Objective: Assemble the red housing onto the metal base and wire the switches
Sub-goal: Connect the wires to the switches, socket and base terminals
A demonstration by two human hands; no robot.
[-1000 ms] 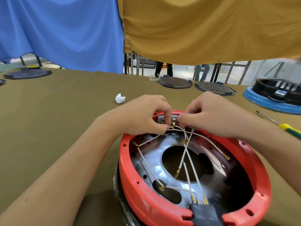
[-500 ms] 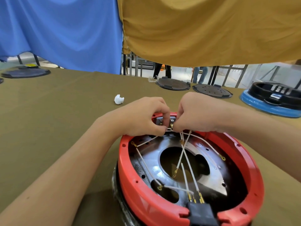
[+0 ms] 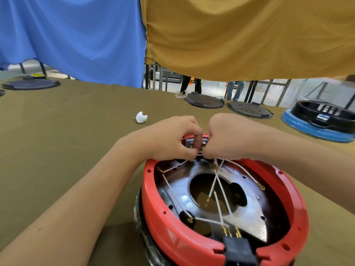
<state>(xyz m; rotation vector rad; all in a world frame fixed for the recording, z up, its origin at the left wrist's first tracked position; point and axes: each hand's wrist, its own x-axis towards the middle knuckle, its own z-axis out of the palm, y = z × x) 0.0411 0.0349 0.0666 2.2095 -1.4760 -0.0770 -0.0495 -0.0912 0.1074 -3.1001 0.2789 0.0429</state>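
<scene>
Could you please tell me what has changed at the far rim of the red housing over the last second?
The right hand closed in toward the left hand and curled tighter, its fingertips now pinching at the switch terminals with white wires trailing from its grip. The left hand kept its pinch at the same spot. The red housing and the loose wire ends inside lie as before.

The red housing [image 3: 184, 244] looks like smooth, slightly glossy plastic. The metal base [image 3: 249, 223] inside shines, patchy and stained. The table cover [image 3: 67, 135] is matt olive cloth; the white scrap [image 3: 141, 117] is perhaps crumpled paper.
</scene>
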